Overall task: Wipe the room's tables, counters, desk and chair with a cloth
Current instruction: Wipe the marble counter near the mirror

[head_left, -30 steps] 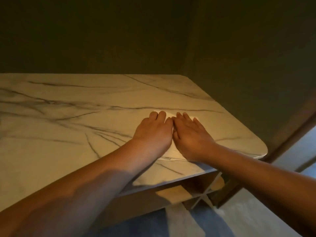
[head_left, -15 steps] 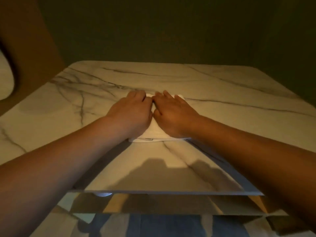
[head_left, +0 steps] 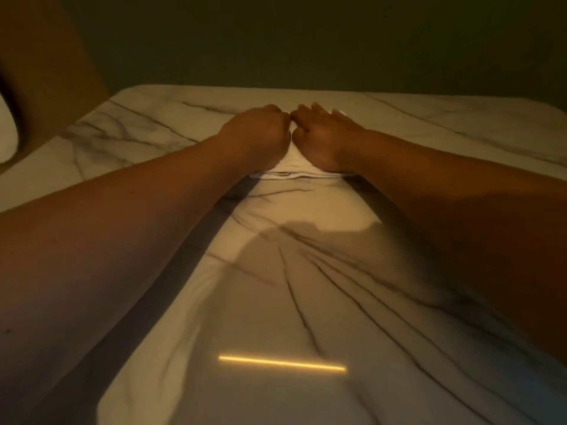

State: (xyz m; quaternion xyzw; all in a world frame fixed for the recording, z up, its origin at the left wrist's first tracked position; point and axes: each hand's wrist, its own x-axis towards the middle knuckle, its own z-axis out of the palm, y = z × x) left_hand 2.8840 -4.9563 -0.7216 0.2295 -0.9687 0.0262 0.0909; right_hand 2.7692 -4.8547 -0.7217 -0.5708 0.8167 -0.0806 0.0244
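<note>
- marble-look table (head_left: 306, 302), pale with dark grey veins, fills most of the view; its far edge runs across at 12 o'clock, with rounded corners at 10 and 2 o'clock.
- dark olive wall (head_left: 306, 35) stands behind the far edge, in dim, warm light.
- brown panel (head_left: 52, 72) rises at 10 o'clock, beside the table's left corner; a pale curved shape at 9 o'clock is too cut off to identify.
- thin bright strip of reflected light (head_left: 282, 363) lies on the glossy top at 6 o'clock.
- white cloth (head_left: 297, 168), folded, lies flat on the table toward 12 o'clock, its near edge showing below the wrists.
- left hand (head_left: 257, 133) presses on the cloth, fingers curled under and close together.
- right hand (head_left: 322, 133) presses beside it, knuckles touching the left; fingers are bent and slightly apart.
- both forearms hide the table's sides and cast shadows on it.
</note>
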